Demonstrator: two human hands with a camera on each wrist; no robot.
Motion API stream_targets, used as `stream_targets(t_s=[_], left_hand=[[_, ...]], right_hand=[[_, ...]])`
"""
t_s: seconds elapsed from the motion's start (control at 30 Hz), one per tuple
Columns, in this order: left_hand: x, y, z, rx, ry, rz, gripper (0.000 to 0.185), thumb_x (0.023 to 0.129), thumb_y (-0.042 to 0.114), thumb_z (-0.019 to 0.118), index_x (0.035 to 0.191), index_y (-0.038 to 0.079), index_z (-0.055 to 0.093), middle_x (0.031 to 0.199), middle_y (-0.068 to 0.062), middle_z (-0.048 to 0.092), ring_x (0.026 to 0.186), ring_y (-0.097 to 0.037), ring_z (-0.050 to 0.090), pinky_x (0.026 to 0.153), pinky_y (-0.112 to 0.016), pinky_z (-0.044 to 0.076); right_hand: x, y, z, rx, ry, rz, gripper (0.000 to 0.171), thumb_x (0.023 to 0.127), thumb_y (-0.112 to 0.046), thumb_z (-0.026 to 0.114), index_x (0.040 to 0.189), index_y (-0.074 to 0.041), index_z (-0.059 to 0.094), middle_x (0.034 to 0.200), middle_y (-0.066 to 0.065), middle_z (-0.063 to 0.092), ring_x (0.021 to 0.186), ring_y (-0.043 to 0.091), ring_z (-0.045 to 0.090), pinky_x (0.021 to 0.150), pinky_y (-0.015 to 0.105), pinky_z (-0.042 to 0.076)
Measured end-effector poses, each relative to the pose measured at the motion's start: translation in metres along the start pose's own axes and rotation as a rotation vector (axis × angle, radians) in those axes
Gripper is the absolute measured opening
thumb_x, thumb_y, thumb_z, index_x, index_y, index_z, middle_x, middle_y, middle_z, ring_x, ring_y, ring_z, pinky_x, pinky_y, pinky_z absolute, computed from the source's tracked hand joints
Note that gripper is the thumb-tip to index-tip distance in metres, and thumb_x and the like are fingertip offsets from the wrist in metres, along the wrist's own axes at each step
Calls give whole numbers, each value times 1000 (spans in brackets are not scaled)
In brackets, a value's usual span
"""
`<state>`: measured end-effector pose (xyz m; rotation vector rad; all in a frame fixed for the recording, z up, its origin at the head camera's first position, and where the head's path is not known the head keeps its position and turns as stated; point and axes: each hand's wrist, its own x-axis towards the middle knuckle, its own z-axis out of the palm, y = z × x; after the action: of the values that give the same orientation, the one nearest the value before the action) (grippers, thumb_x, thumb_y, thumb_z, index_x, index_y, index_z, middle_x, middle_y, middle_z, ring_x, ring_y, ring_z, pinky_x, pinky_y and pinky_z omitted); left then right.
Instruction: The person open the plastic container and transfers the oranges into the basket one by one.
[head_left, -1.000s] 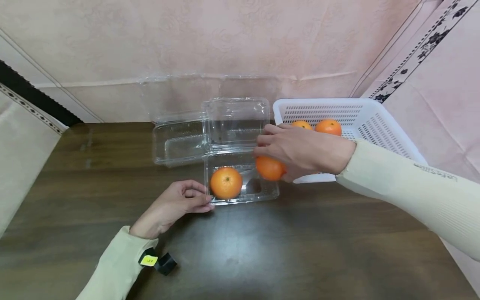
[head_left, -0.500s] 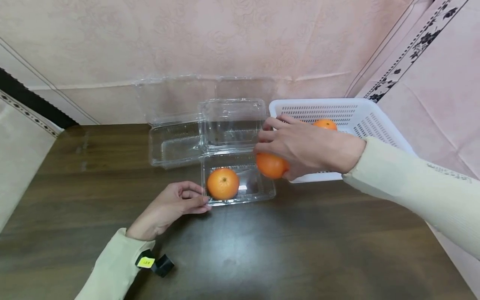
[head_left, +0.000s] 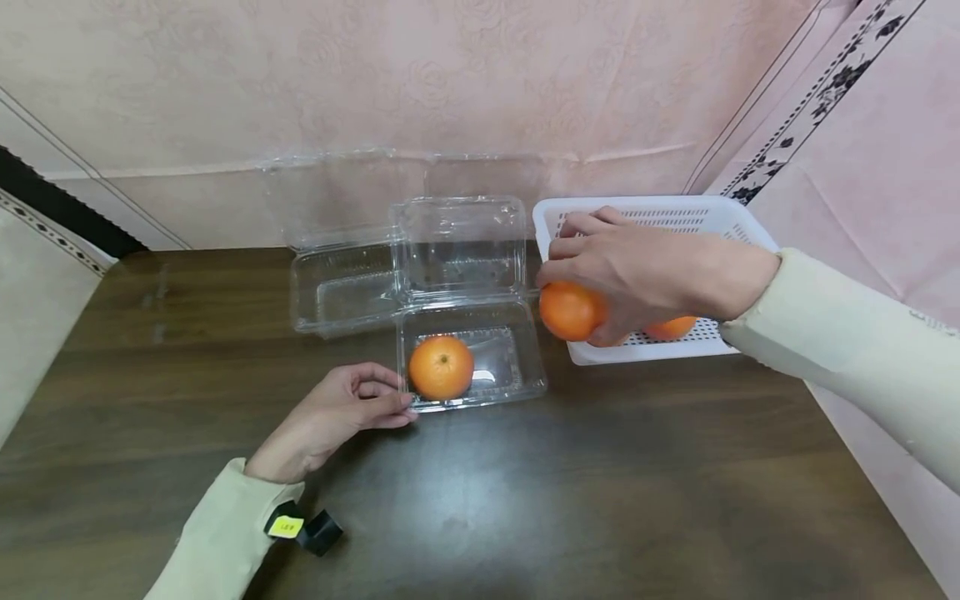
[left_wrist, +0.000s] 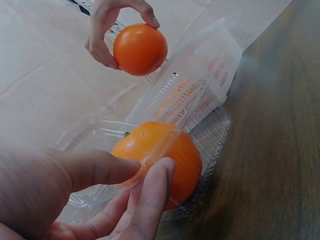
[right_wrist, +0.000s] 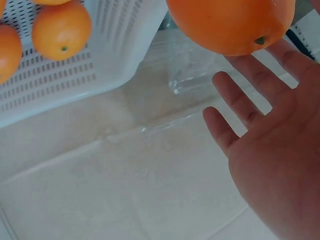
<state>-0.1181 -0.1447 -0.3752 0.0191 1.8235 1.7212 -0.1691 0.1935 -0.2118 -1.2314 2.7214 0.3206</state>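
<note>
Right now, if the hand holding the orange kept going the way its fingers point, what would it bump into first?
Probably the raised clear lid of the open plastic box. The right hand with its orange points left from the white basket toward it, though depth is hard to judge.

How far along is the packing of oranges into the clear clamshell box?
One orange already sits in the clamshell box, which the left hand steadies. The right hand holds a second orange at the white basket. More remain in the basket.
</note>
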Motion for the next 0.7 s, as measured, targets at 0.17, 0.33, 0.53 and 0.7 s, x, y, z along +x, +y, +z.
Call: stream_targets(t_s=[0.17, 0.33, 0.53, 0.7], left_hand=[[0, 0, 0, -6, -3, -1, 43, 97, 9, 70, 129, -8, 49, 105, -13, 74, 96, -22, 77, 93, -35, 62], [0, 0, 0, -5, 2, -8, 42, 96, 9, 71, 128, -7, 50, 104, -12, 75, 96, -22, 77, 92, -35, 63], [1, 0, 1, -10, 3, -3, 40, 96, 8, 70, 127, -8, 50, 102, -11, 75, 94, -22, 77, 92, -36, 63], [0, 0, 1, -14, -17, 13, 40, 98, 7, 68, 128, -9, 49, 104, -11, 75, 94, -19, 76, 92, -35, 63]], right_hand=[[-7, 13, 0, 48, -12, 47, 62, 69, -32, 90, 124, -26, 65, 126, -1, 67, 127, 28, 45, 105, 53, 41], [-16, 31, 5, 66, 0, 78, 61, 70, -28, 89, 126, -23, 65, 126, -2, 67, 127, 28, 46, 108, 54, 39], [-26, 53, 15, 81, 7, 104, 66, 69, -34, 93, 127, -19, 66, 126, 2, 67, 121, 30, 48, 102, 53, 40], [-32, 71, 22, 80, -28, 178, 64, 70, -34, 91, 127, -21, 66, 127, 4, 67, 122, 31, 44, 99, 52, 38]])
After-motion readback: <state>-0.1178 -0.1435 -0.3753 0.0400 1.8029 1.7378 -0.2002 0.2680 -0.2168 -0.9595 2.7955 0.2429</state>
